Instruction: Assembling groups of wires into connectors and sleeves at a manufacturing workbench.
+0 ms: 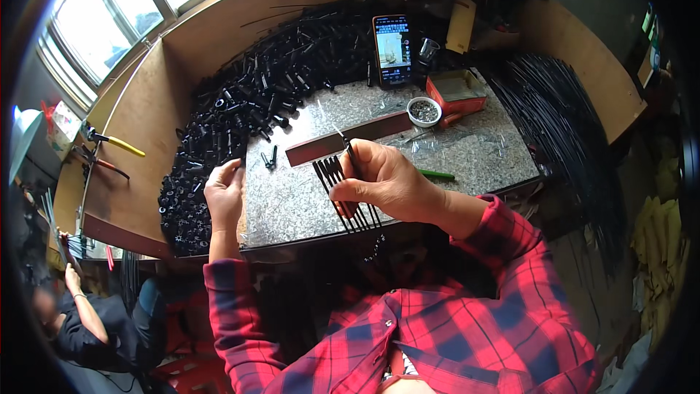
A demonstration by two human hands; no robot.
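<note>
Far left, yellow-handled pliers (125, 147) hang at the bench's edge, and then comes the great heap of small black parts (197, 208), sprawling right up to the work surface. Here's the left hand (224, 193) at the heap's border, fingers curled, thumb close to the fingertips; whether a little piece is pinched in there, I cannot tell. A light pinch would suit parts this small, I'd say, with one taken at a time. On to the speckled slab (284, 215), where a couple of loose dark pieces (270, 157) lie near the long dark-red bar (310, 151). And now the centre of attention: thin black rods (324, 176), fanned out side by side above the slab's near part, gripped between the thumb and fingers of the right hand (394, 179). Nice even spread at the upper ends! Good form here, in my judgement, means a firm but not crushing hold, ends lined up and gaps left open so that each rod can be reached singly. Just right, a white cup of tiny bits (424, 111), a green stick (437, 174), and away at the far right, a thick sheaf of long black rods (561, 109).
</note>
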